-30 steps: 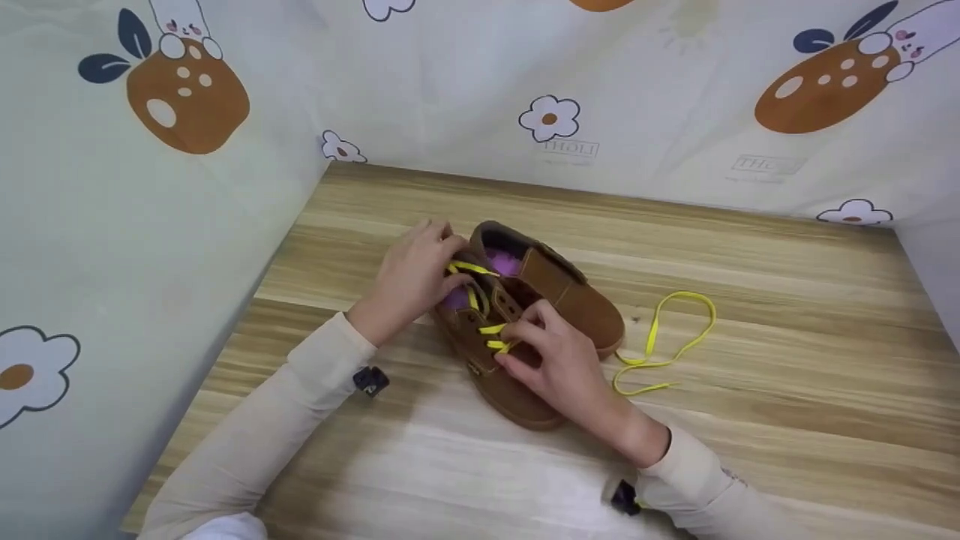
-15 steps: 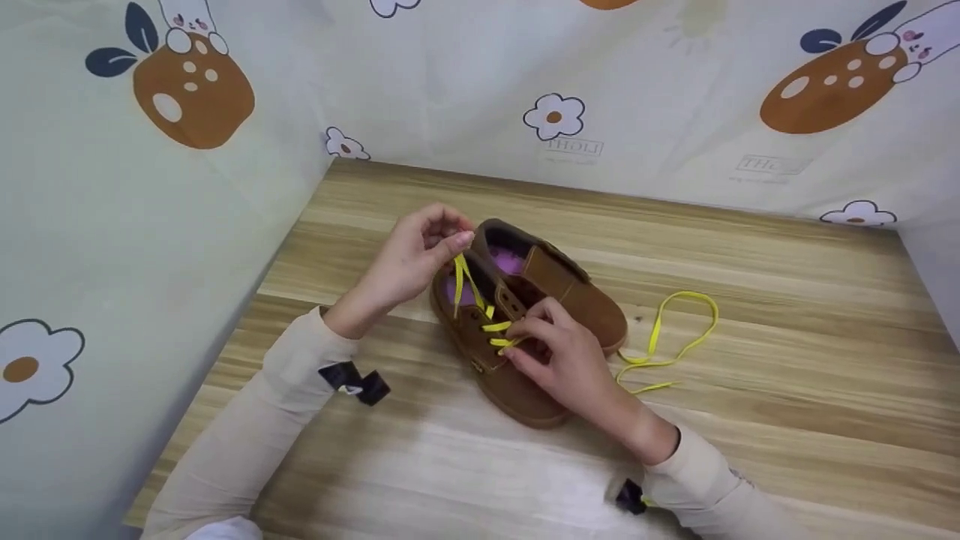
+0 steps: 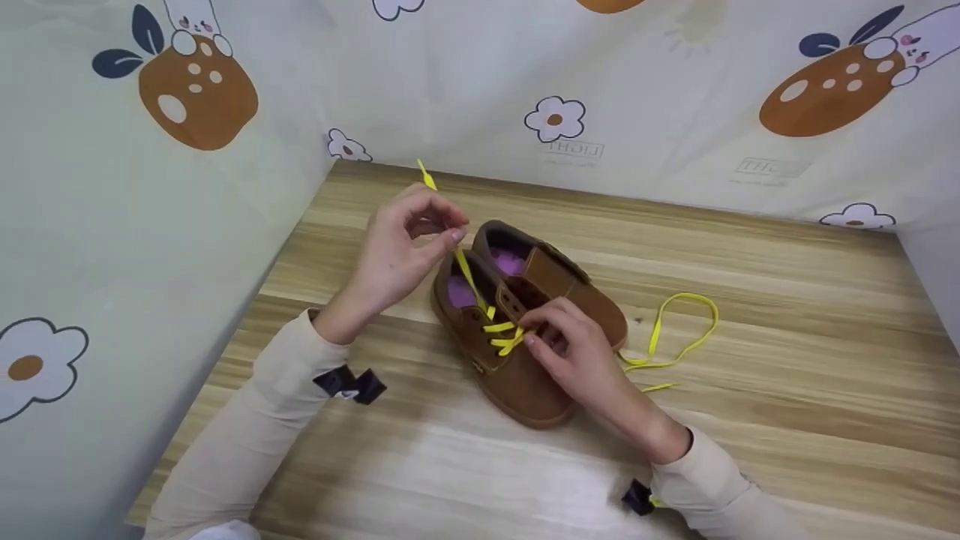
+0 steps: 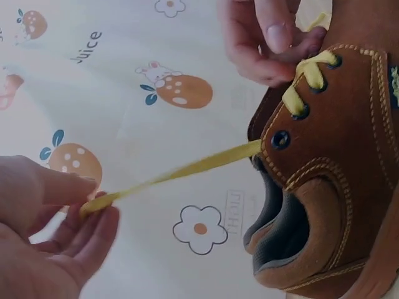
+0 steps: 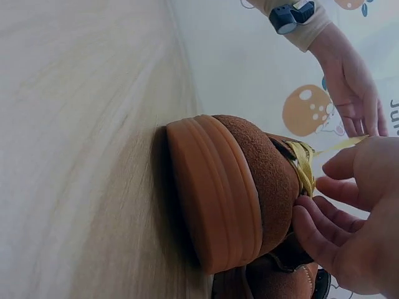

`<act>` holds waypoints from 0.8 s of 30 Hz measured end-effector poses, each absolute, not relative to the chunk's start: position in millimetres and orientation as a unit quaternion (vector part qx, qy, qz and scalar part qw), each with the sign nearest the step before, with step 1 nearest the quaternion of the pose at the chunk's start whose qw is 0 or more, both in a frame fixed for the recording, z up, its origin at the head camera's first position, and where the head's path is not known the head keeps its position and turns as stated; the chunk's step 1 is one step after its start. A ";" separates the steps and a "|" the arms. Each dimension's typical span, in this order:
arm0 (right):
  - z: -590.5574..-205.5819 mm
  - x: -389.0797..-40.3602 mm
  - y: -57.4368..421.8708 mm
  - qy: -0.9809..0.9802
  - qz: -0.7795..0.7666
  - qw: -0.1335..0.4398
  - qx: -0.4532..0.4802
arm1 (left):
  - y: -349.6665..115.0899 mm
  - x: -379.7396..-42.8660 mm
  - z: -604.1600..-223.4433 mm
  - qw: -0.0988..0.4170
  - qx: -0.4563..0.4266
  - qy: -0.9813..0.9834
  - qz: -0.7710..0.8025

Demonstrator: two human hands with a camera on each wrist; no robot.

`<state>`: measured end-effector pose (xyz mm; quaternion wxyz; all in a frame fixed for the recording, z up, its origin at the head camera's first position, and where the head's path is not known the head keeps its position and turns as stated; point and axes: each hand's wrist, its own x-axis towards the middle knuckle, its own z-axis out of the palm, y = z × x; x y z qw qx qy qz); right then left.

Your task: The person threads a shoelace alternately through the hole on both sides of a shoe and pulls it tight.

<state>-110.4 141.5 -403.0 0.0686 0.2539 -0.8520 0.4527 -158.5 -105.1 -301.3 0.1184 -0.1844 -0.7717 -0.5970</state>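
Observation:
A brown leather shoe (image 3: 517, 394) with a purple insole rests on the table, toe pointing to the lower right. My left hand (image 3: 401, 247) pinches a yellow shoelace (image 4: 193, 169) between thumb and fingers, above and left of the shoe's opening. The lace runs straight from the hand to the shoe, and its tip sticks up past the knuckles. One eyelet (image 4: 281, 139) near the ankle shows bare in the left wrist view. Over the front of the lacing, my right hand (image 3: 581, 349) pinches the crossing yellow lace with thumb and index finger.
A second brown shoe (image 3: 596, 311) stands close behind the first. To its right, a loose length of yellow lace (image 3: 694, 341) lies looped on the wooden table (image 3: 810, 420). Printed curtains (image 3: 450, 82) enclose the table at the back and sides.
My left hand has lifted away from the shoe's opening, up and left, drawing the lace straight. My right hand has shifted slightly right, lifting a strand of lace from the lower eyelets.

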 end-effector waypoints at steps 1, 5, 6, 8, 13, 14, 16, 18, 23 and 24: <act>-402.9 -110.5 141.8 -0.852 0.454 0.068 0.250 | -104.2 -158.1 -301.4 0.134 -0.192 -0.758 -0.608; -401.3 -111.1 141.6 -0.854 0.453 0.066 0.247 | -103.3 -155.2 -294.1 0.185 -0.221 -0.715 -0.637; -400.6 -111.5 141.5 -0.855 0.451 0.064 0.249 | -103.6 -154.9 -291.5 0.193 -0.224 -0.715 -0.633; -398.8 -112.4 141.2 -0.857 0.444 0.062 0.254 | -104.2 -154.6 -287.4 0.205 -0.230 -0.726 -0.615; -393.6 -115.3 140.8 -0.864 0.422 0.059 0.267 | -107.8 -158.8 -289.6 0.249 -0.275 -0.792 -0.485; -392.8 -115.9 140.8 -0.865 0.420 0.060 0.268 | -109.0 -160.3 -291.0 0.265 -0.286 -0.805 -0.447; -391.7 -116.9 141.0 -0.868 0.414 0.061 0.268 | -112.0 -163.8 -293.1 0.299 -0.296 -0.823 -0.382; -390.9 -117.4 141.3 -0.870 0.410 0.061 0.266 | -115.7 -166.2 -294.9 0.318 -0.289 -0.838 -0.336; -388.6 -118.7 139.3 -0.878 0.384 0.068 0.276 | -124.5 -166.1 -299.0 0.242 -0.206 -0.909 -0.269; -387.7 -118.9 138.4 -0.881 0.374 0.072 0.281 | -125.4 -165.8 -300.3 0.214 -0.189 -0.926 -0.246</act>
